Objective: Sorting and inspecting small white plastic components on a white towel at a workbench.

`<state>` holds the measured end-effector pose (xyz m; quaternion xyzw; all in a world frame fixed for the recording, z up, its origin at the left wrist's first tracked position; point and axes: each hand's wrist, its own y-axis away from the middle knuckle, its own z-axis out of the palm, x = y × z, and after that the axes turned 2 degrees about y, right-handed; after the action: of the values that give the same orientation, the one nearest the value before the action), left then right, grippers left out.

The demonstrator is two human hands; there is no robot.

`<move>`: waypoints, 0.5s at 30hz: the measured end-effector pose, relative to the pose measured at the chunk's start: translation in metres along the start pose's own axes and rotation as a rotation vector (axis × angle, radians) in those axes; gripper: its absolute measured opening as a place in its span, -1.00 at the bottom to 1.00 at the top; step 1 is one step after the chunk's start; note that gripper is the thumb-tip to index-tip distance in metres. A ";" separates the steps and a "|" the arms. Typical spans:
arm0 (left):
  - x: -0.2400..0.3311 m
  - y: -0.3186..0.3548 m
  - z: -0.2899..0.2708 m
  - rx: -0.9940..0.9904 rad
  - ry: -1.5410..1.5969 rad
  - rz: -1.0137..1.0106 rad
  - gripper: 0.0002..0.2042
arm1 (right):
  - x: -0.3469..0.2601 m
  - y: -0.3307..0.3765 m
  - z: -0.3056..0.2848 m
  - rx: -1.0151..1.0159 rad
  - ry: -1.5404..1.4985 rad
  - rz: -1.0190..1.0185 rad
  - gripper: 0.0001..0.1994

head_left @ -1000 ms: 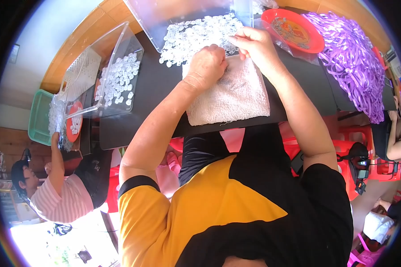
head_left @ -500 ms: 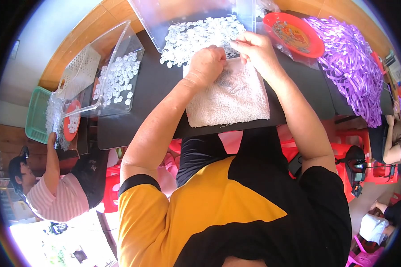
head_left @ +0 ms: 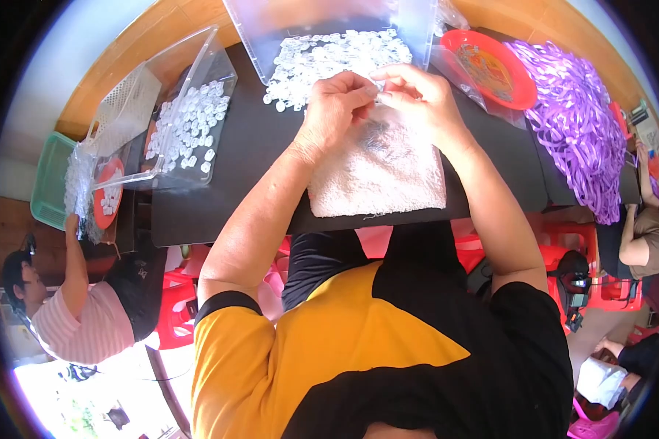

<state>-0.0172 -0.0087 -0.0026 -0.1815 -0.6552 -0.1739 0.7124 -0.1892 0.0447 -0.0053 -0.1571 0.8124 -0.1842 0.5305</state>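
Above pale towel, left hand, right hand now closer, both pinching small clear piece.

I can't read a single word, number or sign from where I stand. A small pale mark sits on the dark apron of the person between eight and nine o'clock, but it is too tiny to make out. The pattern inside the red plate, toward half past one, is blurred, and the small clear pieces at twelve only glare white.
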 end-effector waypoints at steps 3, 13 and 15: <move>-0.001 0.000 -0.003 -0.081 0.203 -0.081 -0.88 | -0.005 0.001 0.010 0.010 -0.408 0.064 -0.81; -0.005 -0.001 -0.009 -0.199 0.586 -0.245 -0.87 | -0.004 0.002 0.008 -0.020 -0.535 0.110 -0.93; -0.006 0.000 -0.010 -0.202 0.612 -0.258 -0.85 | -0.003 0.002 0.011 -0.024 -0.541 0.108 -0.94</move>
<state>-0.0094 -0.0137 -0.0088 -0.1062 -0.4081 -0.3730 0.8265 -0.1781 0.0462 -0.0077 -0.1634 0.6507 -0.0974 0.7351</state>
